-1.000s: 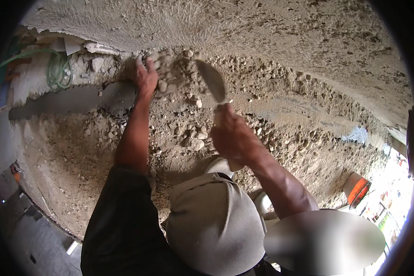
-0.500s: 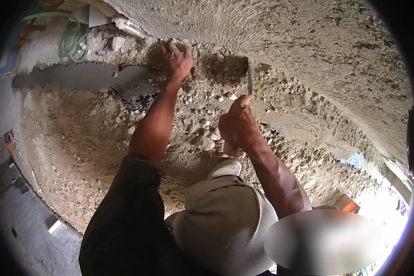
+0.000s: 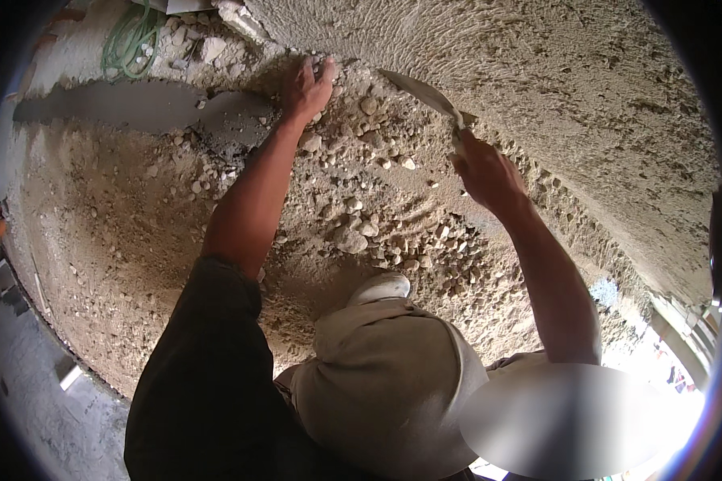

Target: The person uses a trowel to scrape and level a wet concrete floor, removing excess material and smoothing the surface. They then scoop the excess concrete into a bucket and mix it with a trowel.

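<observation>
My left hand (image 3: 309,90) rests at the rubble along the foot of a rough plastered wall (image 3: 505,44), fingers bent and apart. My right hand (image 3: 487,172) grips a trowel (image 3: 425,92), its long blade pointing up and left along the wall's base, tip a little right of my left hand. Loose stones (image 3: 350,236) and pebbles lie on the dirt ground (image 3: 120,240) below both hands. A smooth grey strip (image 3: 120,108) of what looks like mortar runs left from my left hand.
A coiled green hose (image 3: 128,48) lies at the upper left beside broken pieces (image 3: 212,50). My shoe (image 3: 381,287) stands on the dirt at the bottom middle. A concrete floor (image 3: 40,377) shows beyond an edge at the lower left. Bright daylight comes in at the lower right.
My left hand has moved up and right along the rubble. My right hand has moved right and up, the trowel blade now slanting along the wall's base. The view has shifted.
</observation>
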The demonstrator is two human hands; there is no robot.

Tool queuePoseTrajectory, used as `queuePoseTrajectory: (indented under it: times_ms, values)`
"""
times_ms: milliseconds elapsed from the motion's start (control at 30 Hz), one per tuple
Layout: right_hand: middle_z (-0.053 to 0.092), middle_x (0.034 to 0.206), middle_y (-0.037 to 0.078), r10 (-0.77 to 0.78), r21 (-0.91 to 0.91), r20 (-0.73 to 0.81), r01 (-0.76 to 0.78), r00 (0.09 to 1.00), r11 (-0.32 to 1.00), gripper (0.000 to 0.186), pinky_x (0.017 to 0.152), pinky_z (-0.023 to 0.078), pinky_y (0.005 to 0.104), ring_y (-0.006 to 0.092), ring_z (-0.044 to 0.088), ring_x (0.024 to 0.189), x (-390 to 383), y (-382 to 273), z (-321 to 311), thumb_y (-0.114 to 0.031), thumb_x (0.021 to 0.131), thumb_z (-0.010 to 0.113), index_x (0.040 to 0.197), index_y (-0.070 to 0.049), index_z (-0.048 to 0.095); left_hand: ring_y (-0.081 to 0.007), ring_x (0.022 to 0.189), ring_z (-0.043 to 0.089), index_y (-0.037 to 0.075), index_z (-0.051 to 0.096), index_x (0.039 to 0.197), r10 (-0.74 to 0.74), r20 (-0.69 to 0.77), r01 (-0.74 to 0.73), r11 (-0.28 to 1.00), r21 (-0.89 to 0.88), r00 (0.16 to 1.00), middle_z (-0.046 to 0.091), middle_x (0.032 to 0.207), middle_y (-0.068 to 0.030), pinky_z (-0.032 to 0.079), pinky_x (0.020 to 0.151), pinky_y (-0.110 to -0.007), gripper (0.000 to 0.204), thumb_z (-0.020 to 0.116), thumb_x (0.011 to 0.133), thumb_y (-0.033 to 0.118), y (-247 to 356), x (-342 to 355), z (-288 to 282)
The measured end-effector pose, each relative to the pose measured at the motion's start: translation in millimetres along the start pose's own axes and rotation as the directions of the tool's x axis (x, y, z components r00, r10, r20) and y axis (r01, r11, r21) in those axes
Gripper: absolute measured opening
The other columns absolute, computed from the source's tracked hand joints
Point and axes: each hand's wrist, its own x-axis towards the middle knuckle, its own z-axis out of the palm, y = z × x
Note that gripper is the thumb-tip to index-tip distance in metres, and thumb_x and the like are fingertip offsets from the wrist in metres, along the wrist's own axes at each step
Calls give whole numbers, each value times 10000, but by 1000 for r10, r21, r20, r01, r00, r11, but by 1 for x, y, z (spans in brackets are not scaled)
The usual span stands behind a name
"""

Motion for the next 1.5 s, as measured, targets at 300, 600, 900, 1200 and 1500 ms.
queuePoseTrajectory:
  times_ms: [300, 600, 900, 1200, 1500]
  values:
    - [643, 900, 176, -110, 288, 308, 17, 945, 957, 361, 654, 565, 391, 221, 637, 702, 61, -21, 7, -283, 950, 530, 1227, -73, 431, -425, 1270, 414, -14, 389, 1379, -190, 176, 190, 982, 16, 966, 419, 1383, -263, 332, 1065, -461, 872, 311, 875, 693, -7, 11, -11]
    - [620, 833, 149, -304, 147, 90, 289, 949, 946, 288, 446, 479, 277, 126, 514, 532, 18, -17, -4, -271, 980, 464, 1187, -72, 444, -394, 1194, 497, 10, 442, 1339, -207, 221, 188, 977, 103, 953, 486, 1319, -260, 404, 971, -484, 775, 337, 902, 642, -8, -65, -106]
    - [629, 779, 108, -294, 166, 284, 255, 913, 953, 251, 543, 523, 357, 204, 594, 614, 82, -70, 13, -217, 963, 500, 1159, -71, 447, -388, 1235, 449, 12, 425, 1356, -15, -33, 25, 949, 313, 999, 484, 1324, -237, 343, 1034, -455, 664, 318, 950, 528, -52, 13, -60]
    - [651, 857, 146, -94, 55, 114, 88, 989, 995, 278, 418, 502, 279, 139, 619, 611, 64, 1, 28, -245, 963, 502, 1207, -122, 450, -385, 1377, 239, 74, 286, 1451, -117, 119, 40, 858, 512, 986, 287, 1474, -222, 219, 1111, -488, 774, 193, 926, 635, -25, 19, -37]
    - [658, 914, 140, -111, 180, 83, 95, 990, 979, 328, 585, 537, 353, 181, 627, 719, 18, 37, -13, -331, 948, 534, 1208, -134, 499, -292, 1040, 581, 67, 612, 1126, 294, 347, -359, 923, 138, 891, 605, 1136, -198, 444, 925, -417, 542, 283, 983, 474, 7, -56, -13]
